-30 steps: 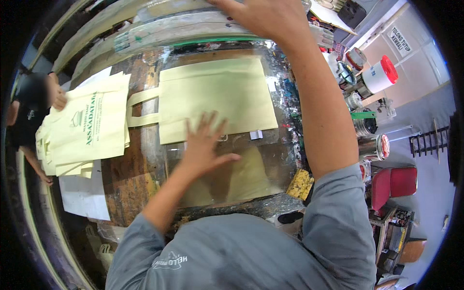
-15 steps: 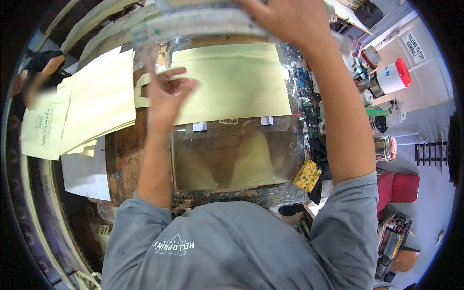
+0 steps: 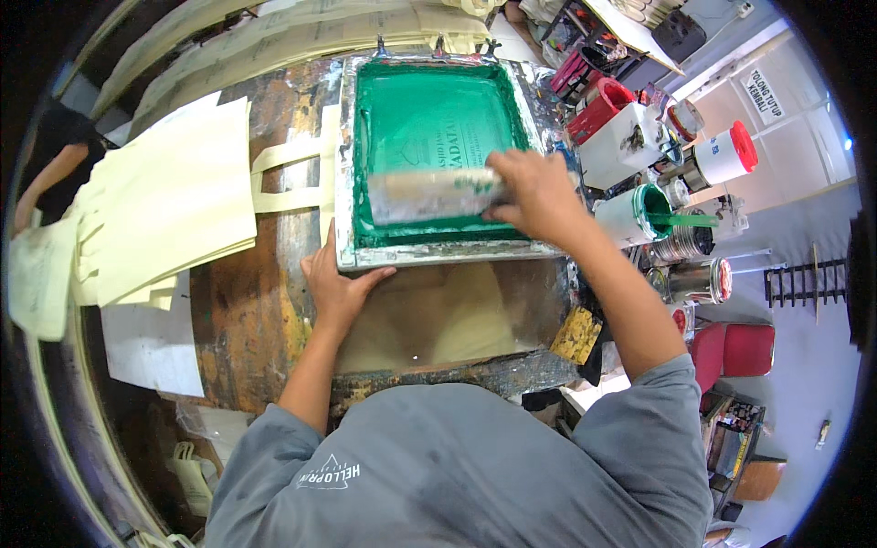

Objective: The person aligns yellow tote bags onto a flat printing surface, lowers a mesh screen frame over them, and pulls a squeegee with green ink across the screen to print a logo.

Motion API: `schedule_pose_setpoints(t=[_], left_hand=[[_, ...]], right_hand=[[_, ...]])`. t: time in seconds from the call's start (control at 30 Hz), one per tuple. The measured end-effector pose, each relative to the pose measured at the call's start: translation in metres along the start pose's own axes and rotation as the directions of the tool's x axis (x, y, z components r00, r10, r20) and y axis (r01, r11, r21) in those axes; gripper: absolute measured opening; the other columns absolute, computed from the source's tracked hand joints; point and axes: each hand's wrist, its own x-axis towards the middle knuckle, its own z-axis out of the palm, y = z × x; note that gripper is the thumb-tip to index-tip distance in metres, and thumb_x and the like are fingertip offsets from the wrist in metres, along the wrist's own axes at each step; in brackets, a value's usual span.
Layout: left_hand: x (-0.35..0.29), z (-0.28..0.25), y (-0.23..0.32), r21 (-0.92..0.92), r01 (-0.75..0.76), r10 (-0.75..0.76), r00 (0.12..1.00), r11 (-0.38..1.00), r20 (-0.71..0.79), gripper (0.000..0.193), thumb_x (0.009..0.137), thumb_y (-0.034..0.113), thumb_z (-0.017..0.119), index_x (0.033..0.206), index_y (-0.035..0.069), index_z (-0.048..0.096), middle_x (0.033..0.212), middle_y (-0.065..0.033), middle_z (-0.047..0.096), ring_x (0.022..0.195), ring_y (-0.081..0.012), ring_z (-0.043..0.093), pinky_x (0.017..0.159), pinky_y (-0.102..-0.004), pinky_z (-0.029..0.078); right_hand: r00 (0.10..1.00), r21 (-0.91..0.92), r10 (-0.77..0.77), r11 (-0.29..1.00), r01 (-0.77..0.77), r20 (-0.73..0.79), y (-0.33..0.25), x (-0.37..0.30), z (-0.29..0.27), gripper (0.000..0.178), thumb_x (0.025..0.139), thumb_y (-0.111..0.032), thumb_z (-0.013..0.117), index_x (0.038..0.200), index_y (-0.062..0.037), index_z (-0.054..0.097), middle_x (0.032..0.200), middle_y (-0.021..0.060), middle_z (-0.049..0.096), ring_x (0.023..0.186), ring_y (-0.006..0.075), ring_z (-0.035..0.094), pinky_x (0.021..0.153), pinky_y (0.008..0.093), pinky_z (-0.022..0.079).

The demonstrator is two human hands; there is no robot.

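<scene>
A screen-printing frame (image 3: pixel 457 250) lies flat on the table, its mesh coated with green ink. Beneath it is a pale yellow fabric bag, whose handle (image 3: pixel 283 199) sticks out on the left. My left hand (image 3: pixel 333 285) grips the frame's near left corner, thumb along the front edge and fingers by the left side. In my right hand (image 3: pixel 539 199) is the right end of a squeegee (image 3: pixel 429 194), blurred by motion and lying across the inked mesh. The fingers wrap round it, partly hidden behind the hand.
Pale yellow bags (image 3: pixel 183 201) are stacked at the left; beyond them a co-worker's arm (image 3: pixel 55 178) reaches toward one bag. Ink cans, including an open green one (image 3: pixel 647 215), stand along the right side. A yellow sponge (image 3: pixel 577 334) lies at the table's near right.
The frame has come down over the bag. My right hand has dropped from the far side and now holds the squeegee. My left hand has moved from the bag's handle to the frame's corner.
</scene>
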Motion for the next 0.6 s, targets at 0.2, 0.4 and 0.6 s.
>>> schedule_pose_setpoints(t=[0.2,0.4,0.6], left_hand=[[-0.003,-0.002,0.002,-0.055,0.035,-0.033,0.999,0.998,0.03,0.128,0.056,0.054,0.099,0.159,0.0,0.045,0.113,-0.0075,0.075,0.101,-0.0282,0.062,0.096,-0.0418,0.037],[0.001,-0.004,-0.001,-0.037,-0.025,0.027,0.998,0.999,0.049,0.13,0.056,0.056,0.098,0.159,-0.003,0.044,0.112,-0.0071,0.075,0.098,-0.0276,0.063,0.096,-0.0412,0.037],[0.005,-0.013,0.002,0.124,0.0,-0.014,0.994,0.992,0.113,0.129,0.057,0.067,0.093,0.157,-0.001,0.048,0.112,-0.0084,0.069,0.106,-0.0273,0.061,0.094,-0.0405,0.036]], right_hand=[[0.992,-0.092,-0.073,0.994,0.063,-0.106,-0.007,-0.007,0.041,0.045,0.075,-0.029,0.089,0.108,-0.0154,0.062,0.101,0.0037,0.061,0.101,0.0289,0.058,0.092,0.0498,0.038],[0.955,-0.134,-0.102,0.989,0.067,-0.278,0.042,0.093,0.076,0.048,0.074,-0.03,0.09,0.111,-0.0179,0.063,0.103,0.0024,0.063,0.101,0.0286,0.06,0.091,0.0515,0.039],[0.984,-0.212,-0.02,0.977,-0.019,-0.179,0.104,0.2,0.084,0.06,0.076,-0.031,0.092,0.127,-0.0197,0.062,0.121,0.0014,0.071,0.118,0.0289,0.065,0.092,0.0566,0.043]])
